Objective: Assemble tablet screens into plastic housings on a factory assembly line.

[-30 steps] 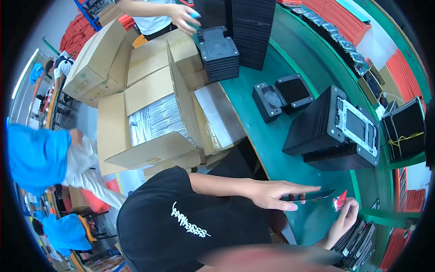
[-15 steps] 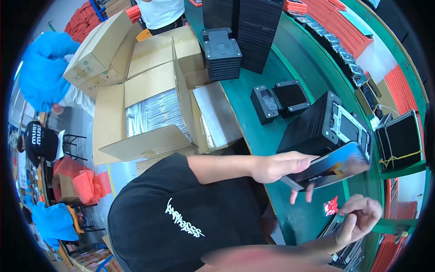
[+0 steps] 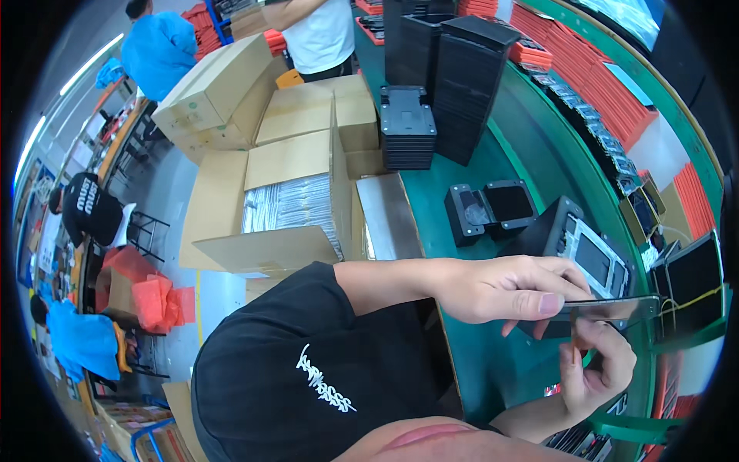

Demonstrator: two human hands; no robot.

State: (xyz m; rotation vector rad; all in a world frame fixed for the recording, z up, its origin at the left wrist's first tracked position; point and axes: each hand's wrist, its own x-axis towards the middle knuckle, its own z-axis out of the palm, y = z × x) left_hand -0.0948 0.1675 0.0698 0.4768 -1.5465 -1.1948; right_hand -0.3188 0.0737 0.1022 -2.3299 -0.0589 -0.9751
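My left hand grips a thin, glossy dark phone-like panel by its near end, thumb along the edge. The panel is seen almost edge-on, and its face reflects a hand. Just under it, my right hand has curled fingers, their tips close to or touching the panel's face. Whether anything small sits between those fingers cannot be made out. Beneath the panel and partly hidden by it stands a black block of stacked trays, topped by a silver-framed fixture.
Beyond lie a pair of black fixtures, a short tray stack and tall black stacks on the green bench. An open carton stands at the left. Orange trays line the shelf; co-workers are farther left.
The panel has turned from showing its broad face to nearly edge-on. My right hand has risen to the panel's underside. The whole view has shifted slightly.
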